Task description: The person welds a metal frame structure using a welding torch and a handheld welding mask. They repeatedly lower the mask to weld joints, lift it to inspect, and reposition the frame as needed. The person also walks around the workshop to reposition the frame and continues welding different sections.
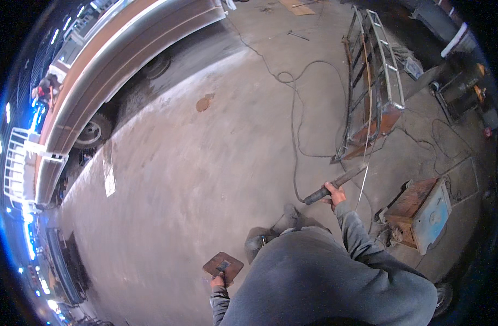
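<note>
My left hand (pixel 218 280) is closed on a brown, squarish welding hand shield (pixel 232 268) with a small dark window, held low beside my body. My right hand (pixel 336 194) wraps around the dark grip of a welding electrode holder (pixel 317 195), out in front and to the right. A cable (pixel 296 174) runs from the holder's left end across the floor. From its far end a thin pale welding rod (pixel 362 188) slants down toward me.
A metal frame like a ladder (pixel 376 70) stands ahead right. Nearer is a rusty, blue-sided box-shaped machine (pixel 417 214). A long vehicle body with wheels (pixel 94 130) lines the left, another person (pixel 47 89) beside it. A hammer (pixel 298 36) lies far ahead.
</note>
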Action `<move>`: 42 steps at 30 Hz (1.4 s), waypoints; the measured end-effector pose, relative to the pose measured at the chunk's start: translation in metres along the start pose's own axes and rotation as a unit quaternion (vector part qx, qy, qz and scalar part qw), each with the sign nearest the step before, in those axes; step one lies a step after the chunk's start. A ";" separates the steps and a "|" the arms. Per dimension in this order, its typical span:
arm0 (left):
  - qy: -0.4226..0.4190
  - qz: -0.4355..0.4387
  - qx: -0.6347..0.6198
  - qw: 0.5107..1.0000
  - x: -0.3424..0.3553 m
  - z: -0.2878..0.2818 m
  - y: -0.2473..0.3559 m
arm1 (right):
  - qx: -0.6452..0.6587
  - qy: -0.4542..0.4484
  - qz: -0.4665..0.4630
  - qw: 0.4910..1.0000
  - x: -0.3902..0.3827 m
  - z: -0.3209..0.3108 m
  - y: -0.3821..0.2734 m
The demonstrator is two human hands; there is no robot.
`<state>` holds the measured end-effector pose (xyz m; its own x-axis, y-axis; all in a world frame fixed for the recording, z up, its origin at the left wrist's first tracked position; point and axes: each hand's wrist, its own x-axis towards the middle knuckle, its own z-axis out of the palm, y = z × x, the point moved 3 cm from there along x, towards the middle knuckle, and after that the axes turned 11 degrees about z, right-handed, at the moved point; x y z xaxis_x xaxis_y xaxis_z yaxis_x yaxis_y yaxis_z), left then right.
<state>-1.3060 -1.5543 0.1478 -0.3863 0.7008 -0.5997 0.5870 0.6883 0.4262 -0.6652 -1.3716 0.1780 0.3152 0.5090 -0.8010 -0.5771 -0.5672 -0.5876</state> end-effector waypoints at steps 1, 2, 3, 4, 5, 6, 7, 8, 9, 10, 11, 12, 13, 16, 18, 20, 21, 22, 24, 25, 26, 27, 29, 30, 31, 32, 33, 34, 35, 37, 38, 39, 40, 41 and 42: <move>-0.003 0.002 -0.003 1.000 0.016 -0.003 0.023 | 0.017 -0.006 -0.013 1.000 -0.001 0.008 -0.017; -0.006 0.003 0.000 1.000 0.031 -0.006 0.045 | 0.015 0.009 -0.024 1.000 0.002 0.014 -0.034; -0.011 0.005 0.009 1.000 0.049 -0.008 0.064 | 0.014 0.025 -0.035 0.999 0.005 0.021 -0.051; -0.017 0.007 0.023 1.000 0.066 -0.012 0.082 | 0.012 0.041 -0.046 0.998 0.010 0.029 -0.065; -0.024 0.009 0.045 0.999 0.084 -0.015 0.100 | 0.035 0.047 -0.085 0.995 0.016 0.035 -0.077; -0.029 0.014 0.069 0.997 0.103 -0.017 0.119 | 0.056 0.051 -0.126 0.989 0.023 0.040 -0.092; -0.037 0.017 0.097 0.995 0.122 -0.020 0.137 | 0.077 0.056 -0.168 0.981 0.030 0.046 -0.107; -0.044 0.021 0.130 0.990 0.141 -0.022 0.156 | 0.113 0.054 -0.174 0.977 0.035 0.052 -0.118; -0.042 0.021 0.158 0.986 0.161 -0.027 0.169 | 0.149 0.046 -0.179 0.971 0.036 0.064 -0.134; -0.040 0.018 0.185 0.982 0.180 -0.035 0.179 | 0.186 0.037 -0.182 0.965 0.033 0.081 -0.151; -0.032 0.021 0.202 0.979 0.208 -0.038 0.185 | 0.203 0.048 -0.186 0.960 0.031 0.099 -0.171; -0.024 0.026 0.222 0.974 0.238 -0.043 0.188 | 0.199 0.049 -0.184 0.961 0.033 0.113 -0.180; -0.018 0.028 0.242 0.970 0.266 -0.050 0.186 | 0.194 0.050 -0.183 0.963 0.037 0.122 -0.190; -0.035 0.030 0.054 0.997 0.335 -0.082 0.215 | 0.167 0.059 -0.191 0.966 0.049 0.146 -0.227; -0.042 -0.002 -0.054 0.998 0.372 -0.102 0.262 | 0.157 0.075 -0.180 0.968 0.038 0.173 -0.247; -0.027 -0.036 -0.245 0.969 0.401 -0.110 0.314 | 0.153 0.081 -0.177 0.969 0.045 0.189 -0.260; -0.015 -0.027 -0.263 0.964 0.417 -0.114 0.335 | 0.160 0.079 -0.168 0.969 0.054 0.197 -0.265; -0.007 -0.018 -0.279 0.960 0.435 -0.117 0.354 | 0.168 0.082 -0.160 0.969 0.062 0.200 -0.270; 0.003 -0.014 -0.286 0.958 0.466 -0.122 0.385 | 0.173 0.096 -0.133 0.971 0.099 0.208 -0.273; 0.007 -0.015 -0.281 0.960 0.483 -0.124 0.403 | 0.177 0.092 -0.125 0.972 0.115 0.217 -0.279; 0.010 -0.015 -0.275 0.961 0.501 -0.125 0.423 | 0.181 0.088 -0.118 0.972 0.131 0.223 -0.285; -0.002 -0.021 -0.250 0.968 0.511 -0.121 0.444 | 0.174 0.094 -0.113 0.974 0.144 0.233 -0.295; -0.014 -0.015 -0.150 0.988 0.510 -0.106 0.520 | 0.169 0.110 -0.108 0.973 0.170 0.246 -0.320; 0.000 0.003 -0.071 0.997 0.526 -0.110 0.526 | 0.167 0.107 -0.094 0.976 0.184 0.258 -0.332; 0.006 0.019 0.010 1.000 0.540 -0.107 0.541 | 0.162 0.111 -0.076 0.978 0.196 0.264 -0.340; 0.047 0.053 0.118 0.991 0.572 -0.124 0.523 | 0.164 0.087 -0.052 0.981 0.219 0.287 -0.349; 0.067 0.091 0.193 0.975 0.592 -0.126 0.534 | 0.160 0.077 -0.039 0.983 0.236 0.299 -0.367; 0.041 0.102 0.156 0.982 0.620 -0.129 0.548 | 0.163 0.052 -0.050 0.984 0.254 0.315 -0.386; -0.012 0.112 0.120 0.986 0.625 -0.113 0.577 | 0.157 0.053 -0.059 0.984 0.257 0.320 -0.406; -0.064 0.105 -0.029 0.992 0.632 -0.084 0.637 | 0.147 0.061 -0.071 0.985 0.271 0.329 -0.446; -0.055 0.083 -0.073 0.992 0.635 -0.086 0.657 | 0.136 0.049 -0.061 0.988 0.278 0.341 -0.463; -0.044 0.063 -0.121 0.990 0.643 -0.084 0.677 | 0.123 0.035 -0.054 0.990 0.286 0.354 -0.484; -0.040 0.043 -0.164 0.985 0.652 -0.079 0.697 | 0.112 0.028 -0.047 0.992 0.290 0.365 -0.502; -0.049 0.033 -0.158 0.986 0.663 -0.074 0.718 | 0.104 0.032 -0.045 0.993 0.295 0.375 -0.522; -0.071 0.034 -0.142 0.987 0.658 -0.067 0.762 | 0.084 0.049 -0.044 0.994 0.305 0.375 -0.537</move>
<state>-1.1611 -0.5561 0.1231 -0.2370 0.7277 -0.6437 0.3768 0.6795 0.6295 -0.5419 -0.6693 0.2921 0.4375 0.4812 -0.7596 -0.6587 -0.4035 -0.6350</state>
